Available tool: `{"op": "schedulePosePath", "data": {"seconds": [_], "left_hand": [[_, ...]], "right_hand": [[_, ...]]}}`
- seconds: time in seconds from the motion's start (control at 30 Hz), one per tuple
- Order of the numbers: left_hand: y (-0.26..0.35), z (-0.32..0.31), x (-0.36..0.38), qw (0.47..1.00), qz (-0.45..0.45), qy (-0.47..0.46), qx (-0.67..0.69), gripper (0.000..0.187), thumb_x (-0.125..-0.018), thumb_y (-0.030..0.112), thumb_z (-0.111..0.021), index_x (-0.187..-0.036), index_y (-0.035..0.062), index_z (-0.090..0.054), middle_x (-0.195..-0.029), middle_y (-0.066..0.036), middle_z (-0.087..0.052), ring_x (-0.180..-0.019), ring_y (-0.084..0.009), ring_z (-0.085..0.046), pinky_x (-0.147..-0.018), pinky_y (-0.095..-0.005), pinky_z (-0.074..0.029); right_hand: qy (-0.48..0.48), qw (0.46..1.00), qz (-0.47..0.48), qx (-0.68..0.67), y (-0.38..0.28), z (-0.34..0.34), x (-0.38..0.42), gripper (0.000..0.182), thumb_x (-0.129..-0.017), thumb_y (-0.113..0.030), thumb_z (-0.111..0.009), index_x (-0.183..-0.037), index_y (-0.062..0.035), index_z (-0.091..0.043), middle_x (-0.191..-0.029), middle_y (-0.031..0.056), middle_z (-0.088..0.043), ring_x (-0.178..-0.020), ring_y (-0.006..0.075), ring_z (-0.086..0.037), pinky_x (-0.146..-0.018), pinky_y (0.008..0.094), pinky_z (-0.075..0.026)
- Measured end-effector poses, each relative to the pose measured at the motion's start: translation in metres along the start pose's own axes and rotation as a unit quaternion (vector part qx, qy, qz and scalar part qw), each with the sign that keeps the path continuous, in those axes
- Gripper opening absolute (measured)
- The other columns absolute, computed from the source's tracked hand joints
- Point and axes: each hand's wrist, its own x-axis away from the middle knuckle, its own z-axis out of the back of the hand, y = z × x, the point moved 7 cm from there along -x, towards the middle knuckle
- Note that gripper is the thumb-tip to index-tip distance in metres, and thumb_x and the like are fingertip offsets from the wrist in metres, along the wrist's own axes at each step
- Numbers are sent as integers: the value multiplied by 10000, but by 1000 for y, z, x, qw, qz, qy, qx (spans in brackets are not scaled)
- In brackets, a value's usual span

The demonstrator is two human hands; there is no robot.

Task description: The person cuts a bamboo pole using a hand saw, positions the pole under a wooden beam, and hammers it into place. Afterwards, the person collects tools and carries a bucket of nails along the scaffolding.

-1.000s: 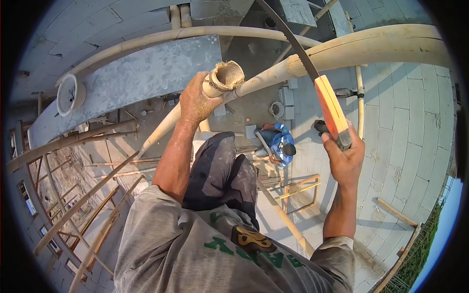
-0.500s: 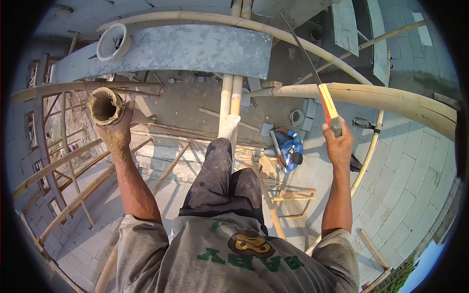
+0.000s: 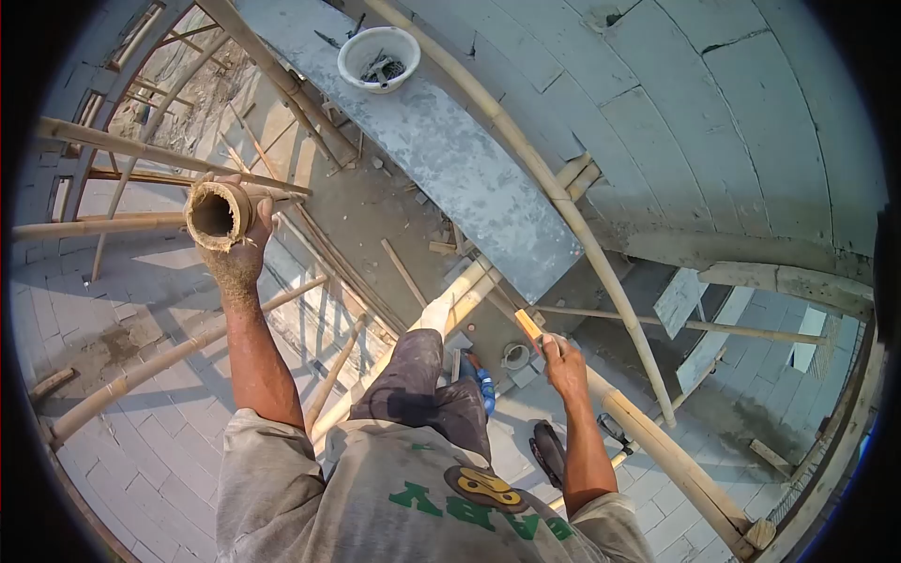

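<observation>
My left hand (image 3: 236, 261) is wrapped round a bamboo pole (image 3: 246, 212), whose hollow, ragged end faces up toward me. Pale sawdust coats that hand and wrist. On the right, my right hand (image 3: 565, 368) grips a handsaw (image 3: 528, 325) by its yellow-orange handle. The blade is hard to make out from this angle. Between the hands, my foot (image 3: 435, 315) in pale footwear rests on a pair of bamboo poles (image 3: 477, 283).
A grey plank (image 3: 460, 155) carries a white bucket (image 3: 348, 68) of tools. Bamboo rails (image 3: 530, 155) and a thick bamboo pole (image 3: 671, 469) surround me. Block walls (image 3: 741, 131) rise around. Far below, a person in blue (image 3: 485, 388) is partly hidden by my leg.
My view has turned, so the plank and poles now run diagonally. The saw has come down and inward in my right hand. My left hand still holds the bamboo pole.
</observation>
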Motion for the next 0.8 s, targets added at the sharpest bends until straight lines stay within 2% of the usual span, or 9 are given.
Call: {"op": "schedulePosePath", "data": {"seconds": [0.07, 0.2, 0.33, 0.47, 0.57, 0.67, 0.7, 0.73, 0.8], "left_hand": [[-19, 13, -7, 993, 81, 62, 54, 485, -729, 66, -835, -1142, 7, -589, -1123, -103, -623, -1056, -221, -596, -920, -368, -498], [-38, 52, -18, 977, 146, 149, 41, 480, -773, 52, -806, -1166, 7, -534, -1167, -108, -601, -1047, -207, -593, -928, -362, -500], [-57, 89, -18, 952, 216, 213, 40, 494, -778, 97, -795, -1180, -6, -527, -1176, -133, -593, -1058, -229, -593, -961, -384, -491], [-73, 121, -18, 921, 285, 262, -51, 470, -787, 189, -773, -1166, -17, -587, -1157, -143, -610, -1080, -260, -594, -996, -424, -468], [-88, 132, -11, 901, 314, 298, -34, 526, -786, 208, -768, -1213, -9, -551, -1184, -145, -607, -1116, -258, -578, -1044, -443, -426], [-92, 135, -4, 892, 322, 316, -18, 639, -758, 246, -760, -1284, 19, -477, -1235, -164, -577, -1208, -297, -531, -1111, -495, -362], [-94, 134, -7, 894, 313, 322, -12, 659, -750, 256, -761, -1293, 26, -465, -1241, -166, -571, -1227, -307, -520, -1119, -505, -354], [-91, 130, -13, 887, 319, 333, -24, 660, -733, 281, -758, -1277, 39, -475, -1242, -169, -559, -1261, -331, -499, -1132, -517, -346], [-90, 119, -21, 887, 320, 333, -14, 659, -727, 282, -761, -1274, 49, -477, -1235, -159, -562, -1272, -329, -491, -1134, -516, -342]], "right_hand": [[4, 1000, 26, 3, -38, 20, -20, 593, -925, -513, -549, -1237, -17, -646, -1069, 260, -694, -1033, 423, -663, -913, 447, -499], [-2, 993, 77, 87, -111, 36, -56, 706, -819, -519, -630, -1305, -9, -588, -1125, 273, -676, -1090, 401, -649, -936, 438, -492], [-97, 981, 34, 164, -141, 10, -137, 695, -772, -482, -644, -1279, -8, -599, -1177, 259, -665, -1132, 386, -632, -963, 426, -479], [-123, 968, 70, 207, -193, -29, -227, 686, -753, -468, -666, -1275, -30, -595, -1177, 250, -668, -1135, 388, -630, -961, 421, -485], [-112, 958, 149, 216, -251, -63, -295, 618, -758, -442, -675, -1225, -44, -596, -1159, 251, -672, -1112, 405, -636, -955, 438, -489], [-82, 940, 144, 298, -265, -108, -387, 633, -779, -394, -676, -1284, -77, -466, -1075, 275, -681, -1028, 452, -653, -910, 490, -507], [-60, 937, 215, 268, -259, -123, -420, 597, -796, -352, -710, -1241, -71, -429, -1032, 293, -672, -999, 479, -642, -873, 513, -507], [-47, 932, 234, 274, -256, -133, -444, 540, -810, -293, -698, -1217, -68, -425, -1002, 304, -667, -982, 494, -636, -851, 536, -505], [-66, 917, 235, 315, -250, -148, -483, 543, -817, -271, -693, -1216, -45, -403, -1047, 313, -645, -973, 498, -630, -857, 548, -496]]}}
